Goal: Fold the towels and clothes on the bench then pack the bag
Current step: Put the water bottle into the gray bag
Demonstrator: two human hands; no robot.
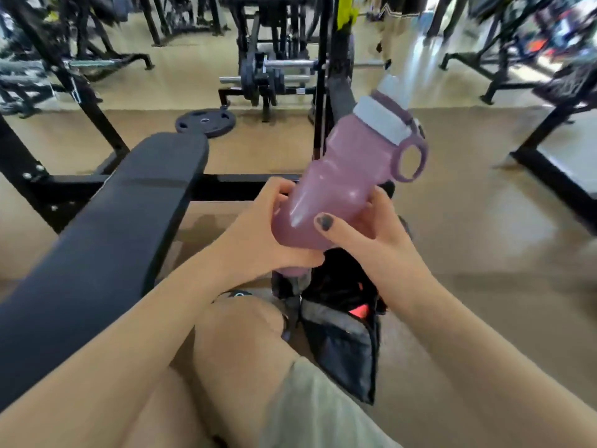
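A pink-purple water bottle [342, 176] with a white cap and a loop handle tilts up and to the right in mid-air. My left hand [258, 231] grips its lower end from the left. My right hand [365, 231] holds the same end from the right, thumb across the front. Directly below the bottle, a dark bag [342, 337] sits open on the floor by my knee, with something red showing inside. The black padded bench [122, 221] runs along the left; no towels or clothes show on it.
My bent knee and pale shorts [310, 405] fill the lower middle. A weight plate [205, 122] lies on the tan floor beyond the bench. Black rack frames and gym machines stand left, behind and right. Bare floor lies to the right of the bag.
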